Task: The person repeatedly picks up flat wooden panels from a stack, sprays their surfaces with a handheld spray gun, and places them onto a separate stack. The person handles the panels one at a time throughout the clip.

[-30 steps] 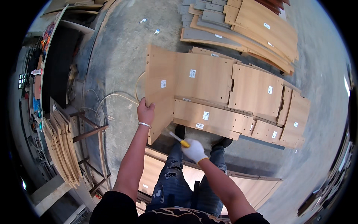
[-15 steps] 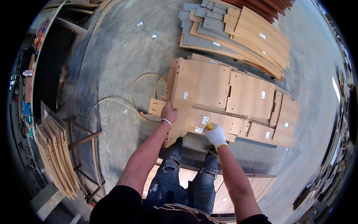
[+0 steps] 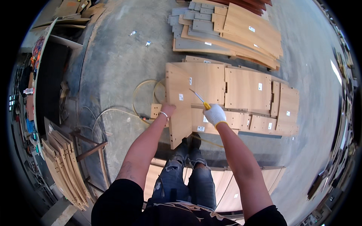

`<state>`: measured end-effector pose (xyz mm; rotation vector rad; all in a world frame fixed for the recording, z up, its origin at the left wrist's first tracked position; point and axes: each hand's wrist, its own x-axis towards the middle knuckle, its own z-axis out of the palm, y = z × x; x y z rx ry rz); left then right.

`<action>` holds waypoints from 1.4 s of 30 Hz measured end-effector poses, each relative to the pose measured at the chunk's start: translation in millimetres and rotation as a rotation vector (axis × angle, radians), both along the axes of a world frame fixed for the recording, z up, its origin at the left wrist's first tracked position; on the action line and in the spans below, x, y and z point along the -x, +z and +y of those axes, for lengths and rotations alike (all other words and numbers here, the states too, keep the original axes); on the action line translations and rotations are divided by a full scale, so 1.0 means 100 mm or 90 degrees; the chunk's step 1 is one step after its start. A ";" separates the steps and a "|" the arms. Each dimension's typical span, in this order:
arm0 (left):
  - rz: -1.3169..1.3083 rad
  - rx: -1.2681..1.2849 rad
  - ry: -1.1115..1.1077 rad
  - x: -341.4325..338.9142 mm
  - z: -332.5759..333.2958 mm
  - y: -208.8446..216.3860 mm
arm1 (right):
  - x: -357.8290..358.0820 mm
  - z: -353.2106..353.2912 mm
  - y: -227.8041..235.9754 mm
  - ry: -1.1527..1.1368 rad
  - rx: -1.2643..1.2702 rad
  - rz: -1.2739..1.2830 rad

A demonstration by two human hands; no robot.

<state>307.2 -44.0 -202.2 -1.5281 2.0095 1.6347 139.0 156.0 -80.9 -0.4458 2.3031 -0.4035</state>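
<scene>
My bare left hand [image 3: 169,110], with a white band at its wrist, grips the left edge of a light wood-coloured panel [image 3: 181,120]. The panel stands tilted above other boards, and small holes dot its narrow edge. In a white knit glove with a yellow cuff, my right hand [image 3: 215,113] is closed round a yellow-handled tool [image 3: 198,98]. A long slim metal shaft points up and left from its handle toward the panel's right side, apparently apart from it; the tip is too small to name its kind.
Under and right of the panel lie stacked wood-coloured boards [image 3: 248,87] with labels. Another stack [image 3: 252,22], partly grey, lies farther off. A yellowish hose [image 3: 134,98] loops on the floor at left. Several boards [image 3: 64,165] lean by a metal frame [image 3: 91,150]. More panels [image 3: 226,192] lie behind my legs.
The panel has been tipped up more steeply by my left hand. My right hand has risen and turned, so the tool's shaft now shows clearly. The whole view has shifted slightly.
</scene>
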 end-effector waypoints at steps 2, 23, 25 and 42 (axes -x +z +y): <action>0.077 -0.123 0.183 -0.23 0.01 0.04 | -0.29 0.50 0.01 0.041 -0.020 -0.051; 0.415 -0.352 1.106 -1.25 -0.37 1.88 | -1.68 0.70 1.84 0.207 0.110 0.012; 0.444 -0.401 1.121 -1.32 -0.34 2.01 | -1.54 0.70 1.74 -0.027 0.059 0.032; 0.468 -0.404 1.107 -2.17 0.21 2.76 | -1.36 0.74 1.33 0.164 0.102 -0.035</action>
